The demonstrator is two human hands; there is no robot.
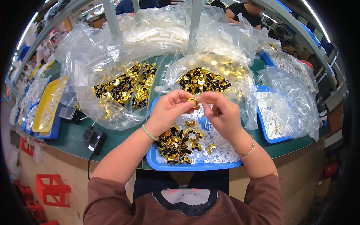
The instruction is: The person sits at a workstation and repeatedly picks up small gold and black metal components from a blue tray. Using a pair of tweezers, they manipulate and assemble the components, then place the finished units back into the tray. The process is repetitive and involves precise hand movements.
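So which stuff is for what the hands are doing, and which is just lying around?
Seems part of the work:
- curved gold piece in the left hand
- loose gold pieces
- small white pieces
- blue tray under them

Probably just around:
- black box with a cord
- red plastic stool

This looks like a factory workshop for assembling small parts. The long green surface (122, 137) carries big clear plastic bags (86, 71) of shiny gold parts (120, 88) in bulk, with a blue tray (195, 168) and a yellow tray (47, 131) among them; small white pieces (225, 148) lie heaped too. Grey metal posts (194, 22), bright tube lights (317, 20), a black fan (281, 32), red plastic stools (64, 189) and another person (237, 9) at the far side fit a production floor.
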